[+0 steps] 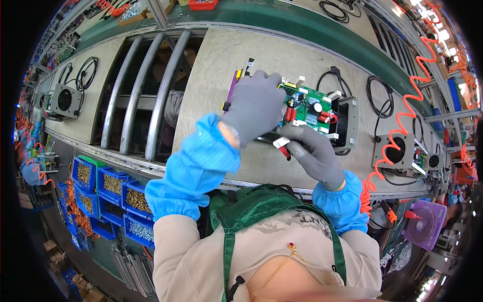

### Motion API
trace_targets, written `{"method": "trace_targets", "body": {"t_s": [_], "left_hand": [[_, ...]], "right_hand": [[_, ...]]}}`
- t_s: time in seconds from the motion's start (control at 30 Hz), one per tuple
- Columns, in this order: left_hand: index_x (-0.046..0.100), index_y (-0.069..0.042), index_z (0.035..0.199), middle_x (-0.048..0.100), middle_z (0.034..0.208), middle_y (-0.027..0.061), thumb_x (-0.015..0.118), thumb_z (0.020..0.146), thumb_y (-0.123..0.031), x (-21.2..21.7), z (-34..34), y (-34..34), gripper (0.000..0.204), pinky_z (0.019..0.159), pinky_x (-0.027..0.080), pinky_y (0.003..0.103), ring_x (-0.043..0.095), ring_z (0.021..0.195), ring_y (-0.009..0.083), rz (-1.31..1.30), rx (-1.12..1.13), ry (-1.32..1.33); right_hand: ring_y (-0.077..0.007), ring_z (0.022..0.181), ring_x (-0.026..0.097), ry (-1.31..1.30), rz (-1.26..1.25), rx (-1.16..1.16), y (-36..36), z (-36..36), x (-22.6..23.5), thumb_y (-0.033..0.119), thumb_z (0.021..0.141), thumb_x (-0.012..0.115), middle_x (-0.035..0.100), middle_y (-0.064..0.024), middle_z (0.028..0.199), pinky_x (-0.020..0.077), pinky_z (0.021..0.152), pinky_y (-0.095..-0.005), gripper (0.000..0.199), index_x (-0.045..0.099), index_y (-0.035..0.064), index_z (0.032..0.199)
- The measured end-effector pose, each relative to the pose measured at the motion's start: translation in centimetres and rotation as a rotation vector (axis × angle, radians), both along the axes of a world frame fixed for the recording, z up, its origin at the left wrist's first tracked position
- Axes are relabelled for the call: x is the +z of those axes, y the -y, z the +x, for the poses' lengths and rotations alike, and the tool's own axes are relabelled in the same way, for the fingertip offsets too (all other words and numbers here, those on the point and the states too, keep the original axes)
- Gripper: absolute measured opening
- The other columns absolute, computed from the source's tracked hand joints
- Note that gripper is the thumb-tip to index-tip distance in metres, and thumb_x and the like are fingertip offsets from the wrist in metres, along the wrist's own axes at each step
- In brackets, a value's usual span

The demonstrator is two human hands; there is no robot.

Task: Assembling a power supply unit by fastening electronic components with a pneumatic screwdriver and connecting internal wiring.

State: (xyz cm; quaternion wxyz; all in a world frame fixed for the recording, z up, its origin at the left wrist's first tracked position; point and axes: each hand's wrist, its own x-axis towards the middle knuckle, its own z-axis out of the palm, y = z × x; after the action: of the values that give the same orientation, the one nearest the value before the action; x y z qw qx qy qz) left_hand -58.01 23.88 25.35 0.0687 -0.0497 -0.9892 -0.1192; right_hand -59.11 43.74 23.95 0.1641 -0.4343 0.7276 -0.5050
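Note:
Both my hands wear grey gloves with blue sleeve covers. A device with a green circuit board (312,106) lies in front of me, with a black fan (343,121) at its right end. My left hand (255,108) is curled over the device's left end, beside a purple and yellow strip (233,86); its fingertips and whatever they grip are hidden. My right hand (318,155), at the board's near edge, pinches a white wire connector (280,142) between thumb and fingers. Short red and black wires (286,152) hang by it.
Metal rollers (138,95) fill a gap at the left. Blue bins (137,199) of screws stand below the bench edge. More fan units (65,100) with black cables sit at left and right. A coiled orange hose (402,118) hangs at the right, above a purple fan-shaped part (425,225).

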Motion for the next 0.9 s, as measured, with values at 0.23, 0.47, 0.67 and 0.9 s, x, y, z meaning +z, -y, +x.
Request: {"method": "trace_targets", "body": {"t_s": [0.23, 0.47, 0.67, 0.9], "left_hand": [[0.070, -0.004, 0.087, 0.053, 0.105, 0.0082, 0.066, 0.076, -0.015, 0.4, -2.6, -0.9, 0.016, 0.077, 0.055, 0.039, 0.058, 0.097, 0.0257, -0.075, 0.018, 0.162], [0.071, -0.005, 0.089, 0.056, 0.105, 0.0097, 0.066, 0.078, -0.016, -0.4, -2.7, 0.2, 0.017, 0.076, 0.054, 0.039, 0.062, 0.091, 0.0265, 0.053, 0.048, 0.131], [0.068, -0.005, 0.095, 0.064, 0.097, 0.0112, 0.064, 0.081, -0.019, -0.4, 5.1, 2.0, 0.020, 0.068, 0.052, 0.034, 0.064, 0.076, 0.0228, 0.670, -0.034, -0.346], [0.070, -0.003, 0.091, 0.064, 0.070, 0.0067, 0.062, 0.086, -0.023, -8.3, 6.4, -0.7, 0.022, 0.057, 0.048, 0.030, 0.062, 0.067, 0.0146, 1.394, 0.170, 0.310]], "right_hand": [[-0.0114, 0.069, 0.051, 0.209, 0.079, -0.078, -0.6, 0.2, -0.3, 0.006, 0.087, 0.057, 0.056, -0.0066, 0.081, 0.0439, 0.063, -0.0292, 0.014, 0.063, 0.0011, 0.098], [-0.0126, 0.071, 0.056, 0.086, 0.177, -0.164, 1.5, -0.7, 1.4, 0.012, 0.087, 0.060, 0.060, -0.0080, 0.077, 0.0457, 0.065, -0.0289, 0.013, 0.063, 0.0020, 0.094], [-0.0082, 0.064, 0.058, 0.120, 0.149, -0.352, 3.0, -4.0, 1.3, 0.012, 0.085, 0.062, 0.065, -0.0062, 0.074, 0.0479, 0.061, -0.0262, 0.014, 0.065, 0.0014, 0.094], [-0.0259, 0.064, 0.064, -0.690, 0.465, -0.332, 5.8, -2.0, 2.9, 0.012, 0.075, 0.063, 0.064, -0.0135, 0.071, 0.0495, 0.060, -0.0361, 0.017, 0.067, 0.0061, 0.091]]}}
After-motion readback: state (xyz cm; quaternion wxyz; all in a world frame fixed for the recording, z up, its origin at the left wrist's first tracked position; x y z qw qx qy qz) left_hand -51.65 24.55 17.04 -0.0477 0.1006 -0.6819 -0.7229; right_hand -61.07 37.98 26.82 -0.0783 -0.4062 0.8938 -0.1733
